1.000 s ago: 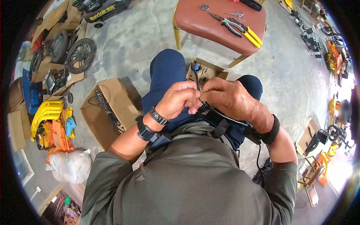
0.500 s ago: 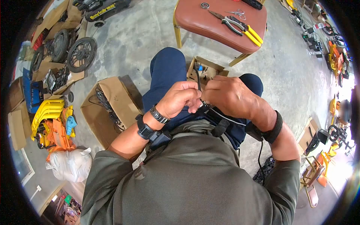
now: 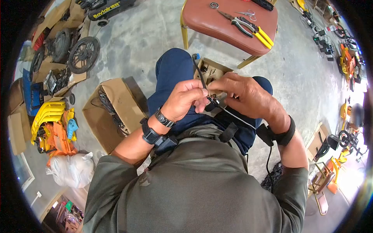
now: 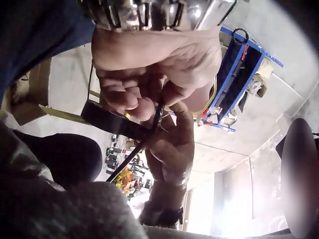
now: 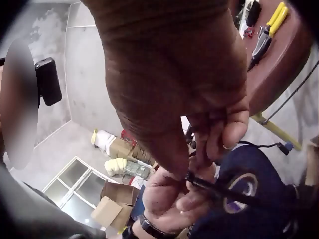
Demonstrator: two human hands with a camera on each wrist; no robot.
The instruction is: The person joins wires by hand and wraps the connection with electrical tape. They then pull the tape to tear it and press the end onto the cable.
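Note:
The left hand (image 3: 185, 100) pinches a thin black cable (image 3: 200, 73) between thumb and fingers above the lap; a blue connector (image 3: 197, 56) is at its upper end. Close against it, the right hand (image 3: 248, 97) has its fingers bent and spread, the tips at the cable beside the left thumb. The left wrist view shows a wide dark band (image 4: 107, 122) beside the cable (image 4: 127, 163), where both hands meet. In the right wrist view, the right thumb tip touches a dark wrapped part of the cable. A white cable (image 3: 237, 118) runs beneath the right hand.
A brown padded seat (image 3: 229, 23) ahead holds yellow-handled pliers (image 3: 264, 38), scissors (image 3: 248, 14) and a ring (image 3: 214, 5). An open box (image 3: 213, 68) stands between the knees, a larger box (image 3: 116, 112) at left. Wheels and yellow parts lie further left.
The right hand's fingers have spread apart, showing more of the white cable. The upper cable end with the blue connector has swung left and away from the body. The left hand stays nearly in place.

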